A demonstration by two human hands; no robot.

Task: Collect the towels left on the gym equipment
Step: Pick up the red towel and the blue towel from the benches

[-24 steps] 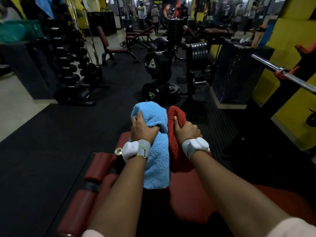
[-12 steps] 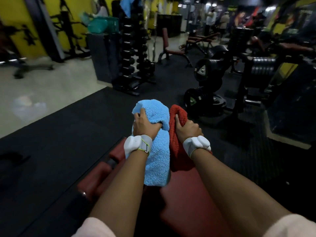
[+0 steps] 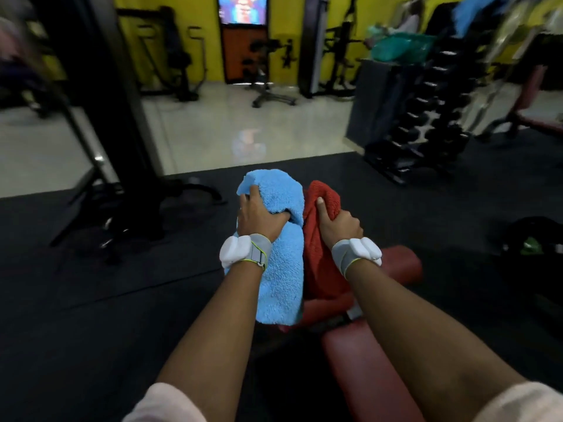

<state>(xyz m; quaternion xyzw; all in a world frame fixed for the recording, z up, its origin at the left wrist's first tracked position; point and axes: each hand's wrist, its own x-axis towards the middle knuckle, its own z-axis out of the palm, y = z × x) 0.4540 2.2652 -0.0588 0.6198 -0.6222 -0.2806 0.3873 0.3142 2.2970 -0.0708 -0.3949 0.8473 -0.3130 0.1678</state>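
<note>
Machine frames of black steel (image 3: 128,166) stand well off to the left of the hands, on dark rubber floor matting (image 3: 91,300) that gives way further out to pale glossy tile (image 3: 213,129). Closer in, the left hand (image 3: 259,217) grips a fluffy sky-blue terry towel (image 3: 280,269), fingers curled over its bunched top fold and sunk into the pile, while the rest of the cloth hangs down past the wrist, which wears a white and grey strapped band (image 3: 243,252). Touching it on the right side, a rust-red terry towel (image 3: 320,239) is held by the right hand (image 3: 338,222), the thumb laid up along the fabric and the fingers wrapped around its edge; that wrist carries a matching band (image 3: 358,254). Both towels are lifted side by side in front of the person. Below and just right of the hands lies a dark red padded bench (image 3: 365,370) with roller cushions. Far beyond the right hand rises a tall black dumbbell rack (image 3: 426,117), blurred, with a second blue cloth (image 3: 469,10) draped near its top.
</note>
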